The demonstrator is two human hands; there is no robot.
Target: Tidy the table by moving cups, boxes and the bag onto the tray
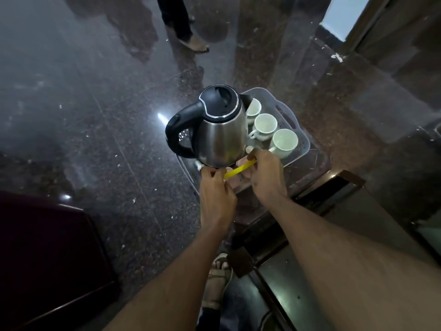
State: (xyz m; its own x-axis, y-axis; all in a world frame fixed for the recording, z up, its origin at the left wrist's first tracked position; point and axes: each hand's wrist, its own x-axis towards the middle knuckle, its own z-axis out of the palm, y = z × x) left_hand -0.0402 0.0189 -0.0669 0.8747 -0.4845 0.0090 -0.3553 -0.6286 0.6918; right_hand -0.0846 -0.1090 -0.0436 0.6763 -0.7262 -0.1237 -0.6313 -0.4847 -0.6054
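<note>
- Both hands hold the near edge of the tray (301, 130): the left hand (216, 185) has its fingers curled over the near-left rim beside the kettle base, and the right hand (265, 174) grips the near-right rim.
- Yellow strip (239, 168): it runs between the two hands at the tray's near edge. Whether either hand pinches it, or it only lies under the fingers, cannot be told.
- Pinkish items (243, 161) show under the strip, between the hands. They are mostly hidden, so they may be a box or the bag, but this cannot be confirmed.
- Tray contents, left side: kettle (216, 130), upright, steel body, black lid and handle, handle pointing left.
- Tray contents, right side: three white cups (265, 126) in a row, upright, mouths up, all appearing empty. The farthest cup is partly hidden by the kettle.
- Tray position: it appears lifted or overhanging, with dark polished floor (95, 103) visible beneath its left part and a dark tabletop (334, 187) below and to the right.
- Task status, judged: cups are loaded, and the loading stage looks largely complete. Boxes and bag cannot be verified as loaded.
- Remaining, judged: confirm no item is left on the tabletop, most of which is out of view.
- Another person's foot (194, 43) stands on the floor well beyond the tray.
</note>
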